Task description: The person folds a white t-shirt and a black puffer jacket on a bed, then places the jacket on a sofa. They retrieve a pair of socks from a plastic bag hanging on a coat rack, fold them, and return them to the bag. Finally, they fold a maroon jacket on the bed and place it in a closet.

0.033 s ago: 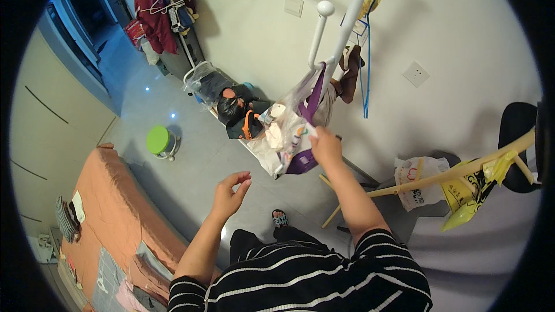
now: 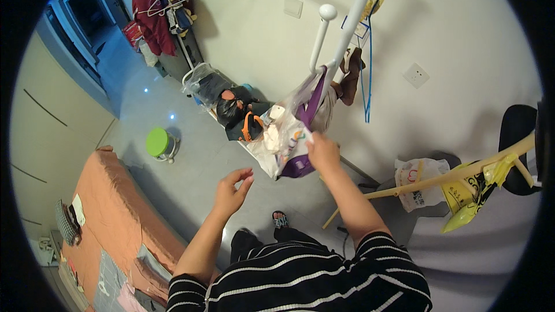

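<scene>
A grey floor (image 2: pixel 191 167) fills the room, with a bed (image 2: pixel 115 214) in an orange cover along the person's left side and a pale wall (image 2: pixel 462 40) ahead. Against that wall stands a white coat stand (image 2: pixel 352 23), and a clear plastic bag (image 2: pixel 286 133) with purple handles hangs from one of its pegs, stuffed with white and coloured bits. Further back a clothes rack (image 2: pixel 185 0) carries a dark red garment, and below it sits a heap of black bags (image 2: pixel 231 110) beside the wall. To the person's right a wooden pole (image 2: pixel 439 179) leans across, with a yellow bag (image 2: pixel 468 196) on it and a white shopping bag (image 2: pixel 422 182) under it near a black chair (image 2: pixel 517 133). A small green stool (image 2: pixel 157 141) stands alone on the floor. The right hand (image 2: pixel 322 151) is closed on the lower edge of the plastic bag, gripping it. The left hand (image 2: pixel 231 190) is free in the air, just left of and below the bag, fingers loosely curled and half open, holding nothing.
</scene>
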`<state>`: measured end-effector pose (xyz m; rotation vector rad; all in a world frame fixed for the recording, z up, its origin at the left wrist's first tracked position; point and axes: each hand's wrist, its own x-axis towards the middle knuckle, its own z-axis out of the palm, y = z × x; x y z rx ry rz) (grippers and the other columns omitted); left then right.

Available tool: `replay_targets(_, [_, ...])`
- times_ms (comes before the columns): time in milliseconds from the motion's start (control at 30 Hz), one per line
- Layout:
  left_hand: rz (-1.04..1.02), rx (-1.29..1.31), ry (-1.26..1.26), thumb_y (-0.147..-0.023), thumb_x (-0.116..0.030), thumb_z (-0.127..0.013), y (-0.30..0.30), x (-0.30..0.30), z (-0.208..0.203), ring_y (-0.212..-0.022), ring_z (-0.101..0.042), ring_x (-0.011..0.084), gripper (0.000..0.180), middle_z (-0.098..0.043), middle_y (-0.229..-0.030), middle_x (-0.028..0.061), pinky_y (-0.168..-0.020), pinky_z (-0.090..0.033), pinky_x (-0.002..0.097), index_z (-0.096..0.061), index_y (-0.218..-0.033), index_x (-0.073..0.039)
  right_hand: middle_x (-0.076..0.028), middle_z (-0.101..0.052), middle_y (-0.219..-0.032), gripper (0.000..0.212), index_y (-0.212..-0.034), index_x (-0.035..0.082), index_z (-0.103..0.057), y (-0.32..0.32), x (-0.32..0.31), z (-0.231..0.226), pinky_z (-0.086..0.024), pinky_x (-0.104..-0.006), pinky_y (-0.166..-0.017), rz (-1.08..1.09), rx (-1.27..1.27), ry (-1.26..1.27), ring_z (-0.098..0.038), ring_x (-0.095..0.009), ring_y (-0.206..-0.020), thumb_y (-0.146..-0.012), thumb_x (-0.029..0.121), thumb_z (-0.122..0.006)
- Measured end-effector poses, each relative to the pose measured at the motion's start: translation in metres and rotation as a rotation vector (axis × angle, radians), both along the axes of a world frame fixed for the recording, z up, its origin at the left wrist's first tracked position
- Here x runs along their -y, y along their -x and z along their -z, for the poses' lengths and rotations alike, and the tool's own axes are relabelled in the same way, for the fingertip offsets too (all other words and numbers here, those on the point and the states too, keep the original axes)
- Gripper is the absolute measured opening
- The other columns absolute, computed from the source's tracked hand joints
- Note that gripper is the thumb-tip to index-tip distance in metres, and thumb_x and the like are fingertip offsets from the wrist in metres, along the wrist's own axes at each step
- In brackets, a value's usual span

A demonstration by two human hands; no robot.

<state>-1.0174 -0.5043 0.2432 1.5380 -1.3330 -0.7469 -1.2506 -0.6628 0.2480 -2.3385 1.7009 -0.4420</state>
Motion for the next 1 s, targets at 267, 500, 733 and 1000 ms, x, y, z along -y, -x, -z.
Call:
replay_targets(267, [0.253,0.283,0.511,-0.082,-0.026,-0.068,0.024,0.192,-0.060,-0.116,-0.047,0.0382,0.063,-0.050,-0.126,0.0234,-0.097,-0.038,0.0419,-0.041,-0.133,0.000,-0.019,-0.065,-0.080,0.024,-0.091,0.003,-0.056,-0.054,-0.012,-0.026,-0.048,-0.0506,-0.067,0.030,0.084,-0.085,-0.063,-0.040,-0.076,-0.082,0.024,-0.063])
replay_targets(500, [0.523,-0.006,0.229,-0.092,-0.025,-0.060,0.014,0.248,-0.091,-0.068,-0.057,0.0137,0.025,-0.060,-0.074,0.0035,-0.064,-0.047,0.0267,-0.067,-0.100,-0.002,-0.018,-0.067,-0.092,0.032,-0.101,0.002,-0.063,-0.043,-0.013,-0.048,-0.051,-0.0420,-0.074,0.104,0.382,-0.071,-0.065,-0.034,-0.086,-0.080,0.024,-0.068])
replay_targets(733, [0.657,-0.516,0.087,-0.092,-0.029,-0.059,-0.002,0.214,-0.190,-0.053,-0.043,0.0070,0.027,-0.055,-0.067,-0.0016,-0.060,-0.045,0.0254,-0.067,-0.096,-0.004,-0.008,-0.069,-0.087,0.025,-0.103,0.000,-0.065,-0.038,-0.005,-0.120,-0.051,-0.0248,-0.062,0.132,0.978,-0.047,-0.063,-0.011,-0.071,-0.085,0.016,-0.067])
replay_targets(1000, [0.750,-0.531,0.150,-0.092,-0.027,-0.058,0.029,0.209,-0.305,-0.059,-0.046,0.0088,0.029,-0.058,-0.078,0.0044,-0.062,-0.046,0.0265,-0.064,-0.093,0.001,-0.003,-0.065,-0.077,0.015,-0.098,-0.002,-0.065,-0.062,0.002,-0.184,-0.046,-0.0215,-0.060,-0.015,1.204,0.231,-0.058,-0.006,-0.066,-0.087,0.009,-0.062])
